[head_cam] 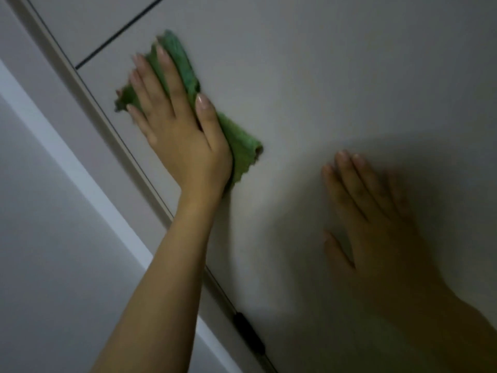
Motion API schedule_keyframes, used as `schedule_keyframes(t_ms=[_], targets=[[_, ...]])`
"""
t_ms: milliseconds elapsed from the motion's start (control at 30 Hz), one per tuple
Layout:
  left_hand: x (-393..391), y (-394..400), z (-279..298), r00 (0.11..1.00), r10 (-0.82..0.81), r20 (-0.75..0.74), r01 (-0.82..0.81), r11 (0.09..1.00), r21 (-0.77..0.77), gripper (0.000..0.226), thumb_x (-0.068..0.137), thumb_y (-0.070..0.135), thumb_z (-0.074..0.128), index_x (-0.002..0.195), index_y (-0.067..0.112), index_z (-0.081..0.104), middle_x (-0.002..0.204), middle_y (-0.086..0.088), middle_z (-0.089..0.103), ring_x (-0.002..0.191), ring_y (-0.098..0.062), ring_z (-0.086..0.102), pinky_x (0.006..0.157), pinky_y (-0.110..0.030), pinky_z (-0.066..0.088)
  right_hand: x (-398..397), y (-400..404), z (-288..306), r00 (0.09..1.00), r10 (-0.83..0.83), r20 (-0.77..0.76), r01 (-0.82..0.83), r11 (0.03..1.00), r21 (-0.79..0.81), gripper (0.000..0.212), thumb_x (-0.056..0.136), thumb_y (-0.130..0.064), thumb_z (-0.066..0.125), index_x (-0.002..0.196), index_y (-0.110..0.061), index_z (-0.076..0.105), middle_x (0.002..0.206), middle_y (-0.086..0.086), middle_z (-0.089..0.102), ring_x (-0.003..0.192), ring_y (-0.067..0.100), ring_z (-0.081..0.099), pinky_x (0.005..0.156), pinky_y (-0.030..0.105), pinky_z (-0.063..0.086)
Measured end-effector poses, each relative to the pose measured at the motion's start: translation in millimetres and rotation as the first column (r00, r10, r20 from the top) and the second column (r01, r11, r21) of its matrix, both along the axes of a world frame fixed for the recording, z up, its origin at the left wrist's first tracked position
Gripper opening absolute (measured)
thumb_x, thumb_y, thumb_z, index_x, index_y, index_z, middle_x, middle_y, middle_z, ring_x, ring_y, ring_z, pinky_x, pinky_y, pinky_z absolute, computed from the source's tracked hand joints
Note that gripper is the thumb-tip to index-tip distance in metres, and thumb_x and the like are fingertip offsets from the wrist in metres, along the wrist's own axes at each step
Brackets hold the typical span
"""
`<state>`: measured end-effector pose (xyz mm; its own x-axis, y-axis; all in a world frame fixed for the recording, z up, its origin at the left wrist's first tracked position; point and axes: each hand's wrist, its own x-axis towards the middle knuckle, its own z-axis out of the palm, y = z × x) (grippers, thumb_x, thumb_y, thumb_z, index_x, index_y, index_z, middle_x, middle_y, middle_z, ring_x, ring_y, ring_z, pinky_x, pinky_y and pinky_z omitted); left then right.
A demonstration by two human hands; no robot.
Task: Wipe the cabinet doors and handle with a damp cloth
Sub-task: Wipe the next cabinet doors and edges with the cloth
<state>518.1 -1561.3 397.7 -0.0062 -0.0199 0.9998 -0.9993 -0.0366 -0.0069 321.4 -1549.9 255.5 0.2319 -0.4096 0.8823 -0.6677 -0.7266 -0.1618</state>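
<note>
Green cloth (188, 84) under your flat, spread left hand (177, 130) wipes the cabinet door (322, 76) near its left edge; your right hand (376, 224), spread, braces it. Handle likely next.

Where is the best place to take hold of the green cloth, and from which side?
Take the cloth by its free lower end, coming from the right. That bunched corner sticks out past the left hand, which presses the rest flat on the cabinet door.

Left hand (177, 130) flat, fingers straight; right hand (376, 227) apparently flat.
</note>
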Motion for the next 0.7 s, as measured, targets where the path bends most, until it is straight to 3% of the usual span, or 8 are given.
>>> schedule_keyframes(t_ms=[133, 233, 333, 400, 500, 600, 700], targets=[[-1.5, 3.6, -117.3, 0.994, 0.025, -0.102, -0.013, 0.994, 0.113, 0.059, 0.097, 0.032, 0.021, 0.149, 0.004, 0.013, 0.155, -0.023, 0.013, 0.146, -0.030, 0.002, 0.118, -0.050, -0.001, -4.4, 2.3, -5.6, 0.999, -0.016, -0.048, 0.017, 1.000, 0.019, 0.072, 0.078, -0.028, 0.042, 0.143, 0.001, 0.033, 0.152, 0.017, 0.028, 0.141, 0.029, 0.018, 0.115, 0.048, 0.010], [-6.5, 9.3, -208.0, 0.968, 0.038, -0.249, 0.008, 0.984, 0.180, 0.058, 0.099, 0.035, 0.015, 0.152, 0.020, -0.004, 0.159, -0.006, -0.004, 0.146, -0.022, -0.008, 0.118, -0.049, -0.004, 0.4, 8.0, -14.4, 0.997, -0.038, -0.072, 0.039, 0.999, 0.012, 0.073, 0.079, -0.029, 0.041, 0.144, 0.001, 0.032, 0.152, 0.018, 0.027, 0.141, 0.030, 0.019, 0.114, 0.049, 0.010], [-14.4, 12.9, -263.0, 0.948, 0.020, -0.317, 0.051, 0.976, 0.213, 0.056, 0.101, 0.039, 0.010, 0.151, 0.025, -0.010, 0.159, 0.003, -0.017, 0.147, -0.023, -0.010, 0.118, -0.046, -0.008, 5.2, 14.8, -23.1, 0.997, -0.035, -0.068, 0.036, 0.999, 0.010, 0.072, 0.079, -0.029, 0.041, 0.143, 0.001, 0.032, 0.151, 0.019, 0.029, 0.141, 0.031, 0.020, 0.114, 0.050, 0.012], [-15.9, 11.0, -268.6, 0.952, 0.013, -0.306, 0.053, 0.977, 0.205, 0.057, 0.101, 0.040, 0.011, 0.151, 0.024, -0.009, 0.159, 0.003, -0.016, 0.147, -0.025, -0.009, 0.117, -0.047, -0.008, 3.0, 15.3, -26.9, 0.997, -0.036, -0.073, 0.037, 0.999, 0.012, 0.071, 0.079, -0.027, 0.043, 0.143, 0.002, 0.032, 0.151, 0.019, 0.028, 0.141, 0.031, 0.020, 0.115, 0.049, 0.010], [-12.7, 7.2, -231.8, 0.978, -0.024, -0.206, 0.055, 0.988, 0.147, 0.058, 0.099, 0.038, 0.016, 0.152, 0.022, -0.004, 0.160, 0.001, -0.010, 0.146, -0.023, -0.007, 0.117, -0.050, -0.005, -2.9, 15.2, -29.8, 0.995, -0.046, -0.084, 0.049, 0.998, 0.034, 0.071, 0.081, -0.025, 0.045, 0.144, 0.003, 0.030, 0.152, 0.020, 0.026, 0.142, 0.031, 0.016, 0.117, 0.044, 0.001], [-24.9, -0.2, -171.0, 0.985, -0.067, -0.161, 0.083, 0.992, 0.095, 0.058, 0.096, 0.032, 0.026, 0.148, 0.008, 0.018, 0.154, -0.019, 0.019, 0.146, -0.028, 0.005, 0.117, -0.050, -0.001, -6.1, 14.3, -31.6, 0.992, -0.090, -0.087, 0.097, 0.992, 0.080, 0.074, 0.081, -0.024, 0.048, 0.146, 0.001, 0.025, 0.154, 0.018, 0.020, 0.143, 0.029, 0.011, 0.117, 0.039, -0.004], [-35.7, -1.4, -143.0, 0.982, -0.061, -0.181, 0.078, 0.993, 0.087, 0.056, 0.095, 0.029, 0.031, 0.145, 0.003, 0.030, 0.149, -0.027, 0.030, 0.140, -0.039, 0.020, 0.115, -0.053, 0.007, -4.0, 16.7, -38.7, 0.983, -0.154, -0.099, 0.162, 0.984, 0.080, 0.075, 0.078, -0.019, 0.052, 0.146, 0.000, 0.026, 0.154, 0.017, 0.019, 0.144, 0.027, 0.009, 0.117, 0.040, -0.002]])
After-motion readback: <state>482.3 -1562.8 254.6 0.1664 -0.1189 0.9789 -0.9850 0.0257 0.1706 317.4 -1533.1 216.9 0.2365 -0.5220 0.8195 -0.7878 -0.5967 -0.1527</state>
